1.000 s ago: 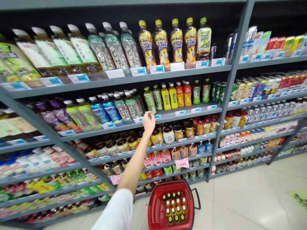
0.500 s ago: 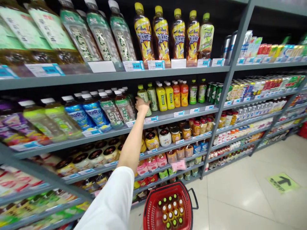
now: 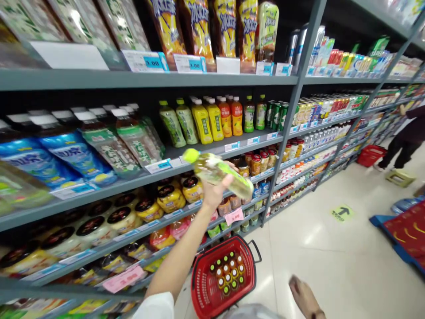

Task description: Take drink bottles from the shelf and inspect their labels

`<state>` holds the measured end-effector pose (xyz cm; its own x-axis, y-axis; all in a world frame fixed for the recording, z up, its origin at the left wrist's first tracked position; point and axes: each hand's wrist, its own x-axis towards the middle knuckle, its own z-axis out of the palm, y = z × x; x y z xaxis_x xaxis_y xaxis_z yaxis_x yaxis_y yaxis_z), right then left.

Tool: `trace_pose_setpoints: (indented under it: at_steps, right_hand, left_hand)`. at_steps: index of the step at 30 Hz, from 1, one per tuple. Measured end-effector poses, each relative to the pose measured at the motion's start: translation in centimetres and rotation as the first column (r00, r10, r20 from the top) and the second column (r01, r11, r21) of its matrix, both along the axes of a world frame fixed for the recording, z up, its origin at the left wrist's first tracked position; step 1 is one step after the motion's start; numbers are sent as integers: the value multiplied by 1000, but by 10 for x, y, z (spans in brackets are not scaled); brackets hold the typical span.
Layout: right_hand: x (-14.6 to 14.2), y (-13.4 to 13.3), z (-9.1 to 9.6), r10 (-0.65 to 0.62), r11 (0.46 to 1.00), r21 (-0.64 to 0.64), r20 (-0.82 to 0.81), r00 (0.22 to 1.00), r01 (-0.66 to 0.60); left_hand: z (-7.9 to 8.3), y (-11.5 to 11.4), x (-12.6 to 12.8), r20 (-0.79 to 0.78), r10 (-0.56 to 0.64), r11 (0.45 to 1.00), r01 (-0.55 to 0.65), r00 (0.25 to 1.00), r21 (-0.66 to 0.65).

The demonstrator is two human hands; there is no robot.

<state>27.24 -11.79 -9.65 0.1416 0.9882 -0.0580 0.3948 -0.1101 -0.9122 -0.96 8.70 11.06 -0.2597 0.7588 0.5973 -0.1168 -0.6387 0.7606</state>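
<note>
My left hand (image 3: pixel 214 188) is wrapped round a drink bottle (image 3: pixel 229 179) with a lime-green cap and pale yellow-green contents. The bottle is tilted nearly on its side, in front of the shelf edge. Behind it, green-capped bottles (image 3: pixel 171 124) stand on the middle shelf beside yellow bottles (image 3: pixel 202 122) and orange ones. Below, a red shopping basket (image 3: pixel 195 283) rests on the floor with several capped bottles upright in it. At the lower right hangs my right hand (image 3: pixel 303 296), blurred and apart from everything; its fingers are not clear.
The shelf rack (image 3: pixel 292 128) runs along the left and away to the right, stocked with bottles, cans and jars. On the tiled floor is an arrow sign (image 3: pixel 341 212). A blue pallet (image 3: pixel 395 243) lies at right. Another person (image 3: pixel 407 133) stands farther off near a red basket (image 3: pixel 371 155).
My left hand has come off the middle shelf with a green-capped bottle, moving down and outward. My right hand has come into view. The camera has shifted closer and rightward.
</note>
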Motion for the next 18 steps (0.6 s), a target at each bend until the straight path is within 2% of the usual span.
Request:
trace_pose_setpoints:
  at_steps: [1,3,5,6,7,9,12,14,18]
  right_hand:
    - [-1,2,2,24,999,-27,-26,999,-25]
    - [-10,10,12,72,994,-67,-113,991,-80]
    - [-25,20,29,121,986,-79,-254,960,-145]
    - [-33,23,39,110,982,-90,-440,891,-165]
    - [-41,25,49,108,980,-90,-501,859,-176]
    - [-51,23,67,126,964,-108,-621,773,-244]
    - [-57,16,80,220,928,-78,-674,706,-363]
    - [-56,14,80,296,914,-25,-640,709,-404]
    - [-55,18,70,355,927,90,-524,774,-364]
  left_hand:
    - [-13,-18,16,43,-196,972,200,980,-126]
    - [-37,-50,44,190,-467,814,504,864,-290]
    - [-56,-75,64,356,-573,665,672,738,-324]
    - [-63,-84,71,428,-590,613,725,684,-313]
    - [-70,-93,75,488,-594,577,761,640,-296]
    - [-80,-105,78,564,-587,539,800,581,-263]
    - [-86,-114,72,559,-598,557,799,575,-226]
    - [-85,-116,65,492,-647,565,799,583,-204]
    - [-83,-114,55,397,-757,513,848,519,-133]
